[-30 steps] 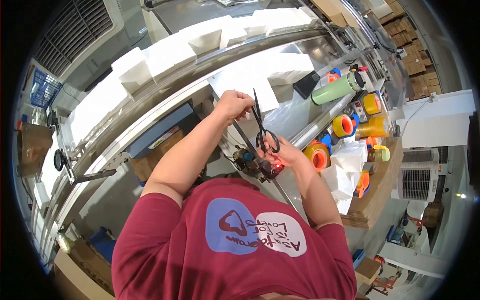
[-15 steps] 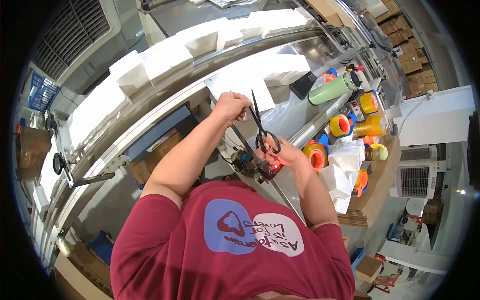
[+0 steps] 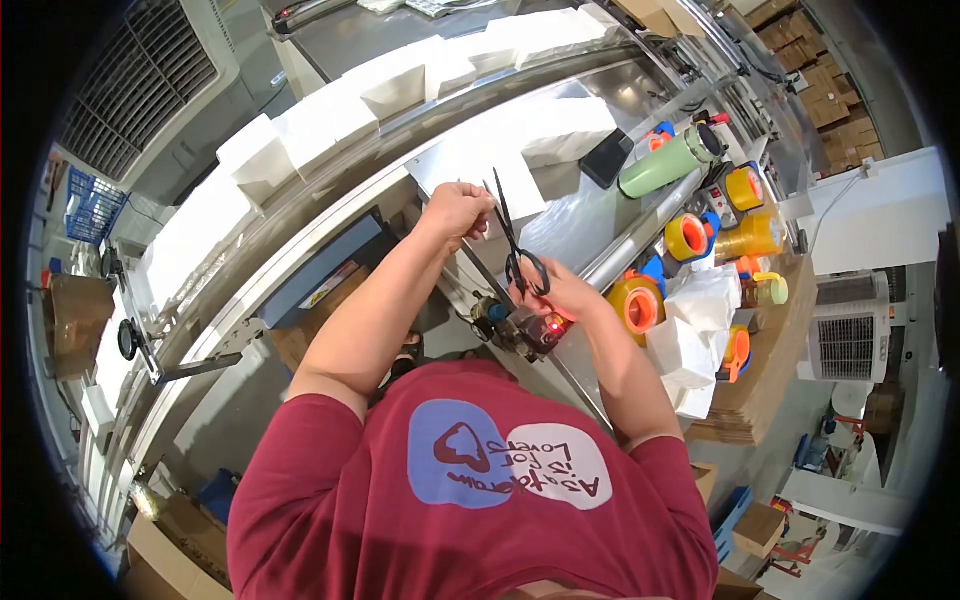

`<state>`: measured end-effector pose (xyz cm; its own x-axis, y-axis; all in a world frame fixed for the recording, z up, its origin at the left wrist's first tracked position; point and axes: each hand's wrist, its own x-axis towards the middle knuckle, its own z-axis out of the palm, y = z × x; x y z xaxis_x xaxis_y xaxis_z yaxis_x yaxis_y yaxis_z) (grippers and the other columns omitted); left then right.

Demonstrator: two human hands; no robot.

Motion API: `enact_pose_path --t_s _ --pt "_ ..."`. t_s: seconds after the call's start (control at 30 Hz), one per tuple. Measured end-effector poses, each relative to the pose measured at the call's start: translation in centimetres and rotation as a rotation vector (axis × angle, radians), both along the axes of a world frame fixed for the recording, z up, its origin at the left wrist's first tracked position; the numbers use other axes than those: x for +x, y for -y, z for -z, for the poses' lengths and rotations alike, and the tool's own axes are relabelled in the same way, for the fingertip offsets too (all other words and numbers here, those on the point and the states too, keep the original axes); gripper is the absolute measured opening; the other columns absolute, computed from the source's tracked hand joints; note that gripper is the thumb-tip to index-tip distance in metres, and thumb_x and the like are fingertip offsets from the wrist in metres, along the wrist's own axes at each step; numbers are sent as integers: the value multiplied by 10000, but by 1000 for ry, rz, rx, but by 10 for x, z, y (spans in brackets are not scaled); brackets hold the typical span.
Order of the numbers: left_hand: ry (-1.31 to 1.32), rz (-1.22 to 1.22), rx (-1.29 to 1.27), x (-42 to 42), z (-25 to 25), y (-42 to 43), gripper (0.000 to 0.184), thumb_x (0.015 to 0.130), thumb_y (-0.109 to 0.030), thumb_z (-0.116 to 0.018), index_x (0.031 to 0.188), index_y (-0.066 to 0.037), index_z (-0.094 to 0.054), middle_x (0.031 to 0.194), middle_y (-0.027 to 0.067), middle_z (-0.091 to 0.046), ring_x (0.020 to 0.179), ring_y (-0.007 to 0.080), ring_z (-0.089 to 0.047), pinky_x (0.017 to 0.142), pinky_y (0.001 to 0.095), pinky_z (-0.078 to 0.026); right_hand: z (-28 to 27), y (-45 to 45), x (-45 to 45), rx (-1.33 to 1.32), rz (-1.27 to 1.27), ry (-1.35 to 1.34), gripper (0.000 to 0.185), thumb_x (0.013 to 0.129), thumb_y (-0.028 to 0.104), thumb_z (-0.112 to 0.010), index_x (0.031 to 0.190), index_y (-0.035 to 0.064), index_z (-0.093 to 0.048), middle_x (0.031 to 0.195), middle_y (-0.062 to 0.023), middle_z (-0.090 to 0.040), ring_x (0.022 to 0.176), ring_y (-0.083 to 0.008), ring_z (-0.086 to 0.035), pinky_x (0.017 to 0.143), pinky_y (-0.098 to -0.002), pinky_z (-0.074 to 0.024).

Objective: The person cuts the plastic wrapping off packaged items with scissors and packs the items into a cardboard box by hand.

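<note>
A metal worktop (image 3: 575, 218) runs ahead of me, with rows of white blocks (image 3: 395, 88) beyond it. On it I see a white sheet (image 3: 490, 165), a black phone (image 3: 607, 158) and a green bottle (image 3: 668, 166); tape rolls (image 3: 688, 238) sit to the right. My right hand (image 3: 562, 293) has its fingers closed around the handles of the black scissors (image 3: 514, 247), blades slightly parted and pointing away from me. My left hand (image 3: 462, 212) is beside the blades, fingers pinched together; I can't tell whether they grip anything.
</note>
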<state>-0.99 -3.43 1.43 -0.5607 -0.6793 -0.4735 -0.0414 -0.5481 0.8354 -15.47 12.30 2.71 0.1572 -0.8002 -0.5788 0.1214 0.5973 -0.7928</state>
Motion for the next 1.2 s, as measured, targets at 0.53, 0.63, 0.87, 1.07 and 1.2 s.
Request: enact_pose_path --t_s 0.53,0.63,0.87,1.07,1.2 --pt "42 62 -78 6 -3 1 82 809 -52 -637 778 -21 -567 592 37 -538 483 115 -507 437 259 -421 2 7 18 -23 74 -120 475 837 540 -605 874 94 -444 674 -22 -527 466 -38 -374 400 -196 -245" --pt "47 72 -91 5 -4 2 79 810 -51 -634 781 -18 -568 597 38 -541 489 114 -511 441 257 -425 1 8 20 -25 94 -122 466 837 532 -609 861 96 -447 655 -14 -514 460 -36 -362 399 -197 -237" --pt "49 85 -108 5 -1 2 79 817 -60 -631 792 -11 -575 607 36 -547 499 113 -521 449 248 -437 7 7 19 -51 117 -131 459 828 522 -620 829 92 -461 613 -9 -506 427 -40 -337 394 -202 -236" --pt "44 88 -110 7 -4 2 78 819 -63 -624 791 -8 -576 613 36 -551 501 113 -524 447 251 -436 6 7 19 -80 98 -198 466 828 519 -620 828 77 -471 609 -1 -519 447 -44 -366 407 -206 -259" --pt "41 90 -115 7 -5 2 75 814 -57 -622 789 -6 -573 608 35 -547 496 117 -521 443 254 -426 3 9 19 -90 74 -254 460 839 493 -619 833 57 -473 610 6 -519 499 -51 -422 447 -207 -312"
